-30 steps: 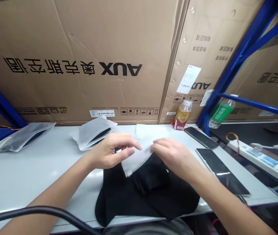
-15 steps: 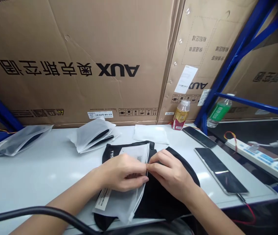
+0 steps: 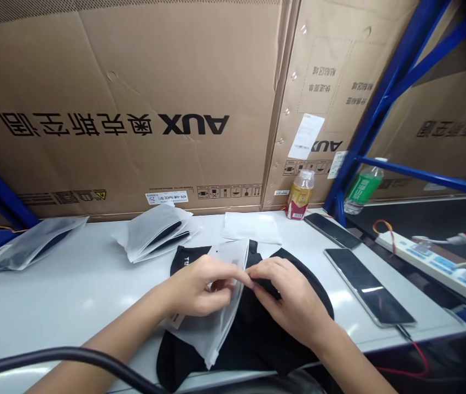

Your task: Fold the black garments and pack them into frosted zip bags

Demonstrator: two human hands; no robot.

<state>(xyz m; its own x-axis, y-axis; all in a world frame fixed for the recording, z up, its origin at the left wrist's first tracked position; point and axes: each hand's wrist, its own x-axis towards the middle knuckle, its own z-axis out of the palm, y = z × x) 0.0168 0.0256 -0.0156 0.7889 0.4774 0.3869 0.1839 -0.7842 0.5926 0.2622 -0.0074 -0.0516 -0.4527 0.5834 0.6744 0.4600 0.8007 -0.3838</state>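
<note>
A frosted zip bag (image 3: 220,328) lies tilted over a black garment (image 3: 266,339) on the white table. My left hand (image 3: 208,284) is closed on the bag, its index finger reaching along the zip edge. At that same edge my right hand (image 3: 284,290) pinches the bag, its fingertips meeting those of my left hand. White lettering shows on the garment's upper left, and a pale label on the bag is partly under my left hand.
Frosted bags with dark contents (image 3: 157,232) lie behind my hands, another bag (image 3: 31,243) at far left. A white packet (image 3: 251,227), a drink bottle (image 3: 300,195), two phones (image 3: 370,287) and a power strip (image 3: 434,265) stand or lie rightward. A black cable (image 3: 73,354) crosses the lower left.
My left index finger has stretched out along the zip edge. The bag's lower part has shifted slightly up and left, and the view has tilted a little.
</note>
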